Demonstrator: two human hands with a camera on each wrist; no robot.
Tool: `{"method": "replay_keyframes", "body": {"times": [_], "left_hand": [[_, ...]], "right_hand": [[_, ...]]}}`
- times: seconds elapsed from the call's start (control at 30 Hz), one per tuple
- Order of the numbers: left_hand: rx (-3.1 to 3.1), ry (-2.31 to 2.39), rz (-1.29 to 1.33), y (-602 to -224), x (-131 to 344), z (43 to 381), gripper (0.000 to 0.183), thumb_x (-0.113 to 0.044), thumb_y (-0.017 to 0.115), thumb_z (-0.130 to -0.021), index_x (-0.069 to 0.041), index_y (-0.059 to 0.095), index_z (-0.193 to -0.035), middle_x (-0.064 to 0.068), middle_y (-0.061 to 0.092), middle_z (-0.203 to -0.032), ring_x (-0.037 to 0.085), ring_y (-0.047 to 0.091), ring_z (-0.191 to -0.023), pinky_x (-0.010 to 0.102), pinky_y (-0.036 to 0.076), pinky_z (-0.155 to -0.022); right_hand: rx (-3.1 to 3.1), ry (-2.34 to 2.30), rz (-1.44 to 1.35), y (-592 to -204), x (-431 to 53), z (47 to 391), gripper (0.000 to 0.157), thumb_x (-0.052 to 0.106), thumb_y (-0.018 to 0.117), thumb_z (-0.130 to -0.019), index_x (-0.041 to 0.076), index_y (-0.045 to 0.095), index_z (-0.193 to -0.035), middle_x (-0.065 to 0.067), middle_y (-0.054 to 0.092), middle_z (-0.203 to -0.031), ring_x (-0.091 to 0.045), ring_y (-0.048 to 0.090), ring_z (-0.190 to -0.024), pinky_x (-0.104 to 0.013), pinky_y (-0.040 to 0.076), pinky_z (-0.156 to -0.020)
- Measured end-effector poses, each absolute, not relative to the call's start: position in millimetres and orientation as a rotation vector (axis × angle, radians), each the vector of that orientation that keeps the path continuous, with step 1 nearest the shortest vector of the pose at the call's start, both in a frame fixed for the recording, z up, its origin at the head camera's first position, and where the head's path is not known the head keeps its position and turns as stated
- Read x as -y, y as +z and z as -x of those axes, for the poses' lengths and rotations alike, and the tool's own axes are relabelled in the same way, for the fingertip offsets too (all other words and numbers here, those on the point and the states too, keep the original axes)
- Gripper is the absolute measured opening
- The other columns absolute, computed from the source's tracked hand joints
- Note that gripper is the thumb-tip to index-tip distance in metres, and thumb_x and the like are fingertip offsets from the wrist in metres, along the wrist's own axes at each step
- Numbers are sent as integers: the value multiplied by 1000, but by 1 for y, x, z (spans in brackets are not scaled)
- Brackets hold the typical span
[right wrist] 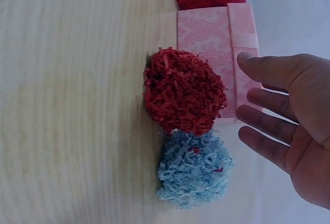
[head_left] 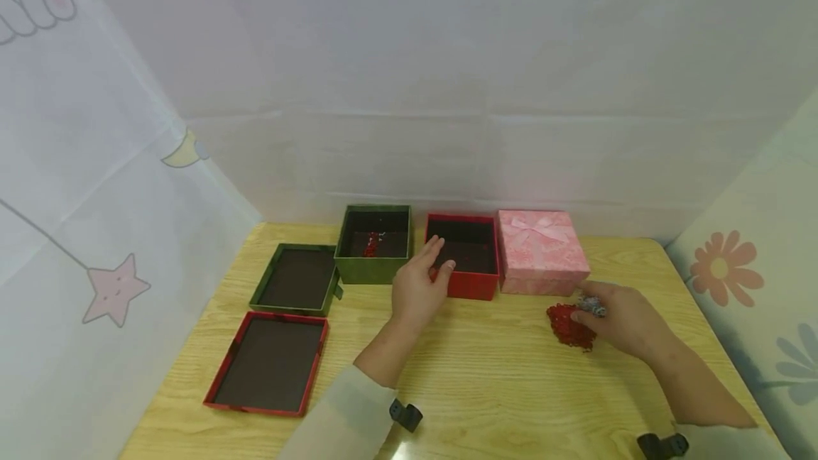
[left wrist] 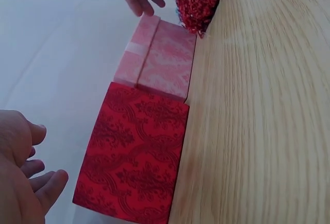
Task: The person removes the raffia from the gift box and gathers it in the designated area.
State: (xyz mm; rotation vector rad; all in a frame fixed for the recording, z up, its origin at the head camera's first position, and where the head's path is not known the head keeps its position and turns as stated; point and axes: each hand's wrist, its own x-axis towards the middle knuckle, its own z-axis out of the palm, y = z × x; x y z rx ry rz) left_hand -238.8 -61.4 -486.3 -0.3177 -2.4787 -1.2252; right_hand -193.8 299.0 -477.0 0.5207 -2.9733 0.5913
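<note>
Over the left front edge of the red box [head_left: 474,286] my left hand [head_left: 418,291] is held with fingers loosely extended, gripping nothing. The left wrist view shows that hand [left wrist: 23,170] beside the box's patterned side [left wrist: 134,154]. At the right, my right hand [head_left: 623,318] hovers by a pile of red shredded paper [head_left: 569,329] and a pile of pale blue shredded paper [head_left: 593,306]. In the right wrist view its fingers [right wrist: 270,123] are spread and relaxed, apart from the red pile [right wrist: 184,91] and the blue pile [right wrist: 195,170].
A closed pink box [head_left: 543,254] with a bow stands right of the red box. Left of it is an open green box [head_left: 373,270] with some red and white shreds inside. A green lid [head_left: 297,279] and a red lid [head_left: 268,364] lie upturned at the left.
</note>
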Motion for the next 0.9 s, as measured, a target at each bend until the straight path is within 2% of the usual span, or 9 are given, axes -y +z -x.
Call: {"method": "replay_keyframes", "body": {"times": [0.13,0.23,0.5,0.9], "left_hand": [[2498,-1230,391,-481,52,238,48,-31,72,-100,-16,63,-145,3,63,-145,22,64,-127,41,60,-90],[2526,-1187,445,-479,44,239,47,-32,74,-99,-18,66,-143,4,68,-137,23,58,-135,46,48,-110],[2580,-1072,603,-478,26,244,44,-34,74,-98,-18,69,-139,-1,70,-135,25,55,-137,48,46,-112],[2720,-991,641,-475,3,257,48,-41,73,-98,-21,67,-141,-6,68,-138,22,52,-140,46,42,-116]], "right_hand": [[2942,605,-476,-474,-301,197,55,31,80,-94,4,64,-140,-20,75,-115,-35,74,-93,-52,59,-75],[2923,642,-431,-472,-302,199,58,33,78,-96,2,61,-142,-23,74,-113,-36,74,-90,-54,59,-73],[2825,660,-407,-471,-304,205,58,24,80,-93,-3,60,-141,-28,72,-115,-42,74,-88,-55,61,-70],[2829,687,-287,-473,-306,213,64,30,80,-94,0,57,-145,-35,65,-125,-53,66,-99,-64,56,-77]]}}
